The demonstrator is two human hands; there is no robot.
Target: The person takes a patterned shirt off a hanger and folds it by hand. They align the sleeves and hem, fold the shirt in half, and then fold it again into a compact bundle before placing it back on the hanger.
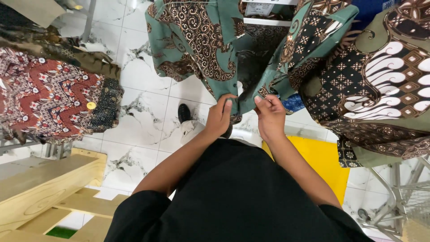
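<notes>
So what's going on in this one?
A person in black stands over a hanging green patterned shirt, seen from above. The left hand and right hand each pinch one bottom front edge, holding the two sides close together. More patterned garments hang at the left and right above a white marble floor.

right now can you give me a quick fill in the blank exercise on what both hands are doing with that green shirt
1. Both hands grip the bottom hem of a ____ patterned shirt.
2. The left hand and the right hand hold the two front edges, which hang ____ at the hem.
3. The floor is white ____-look tile.
4. Below the right hand lies a flat ____ sheet.

Missing words: green; apart; marble; yellow
</notes>
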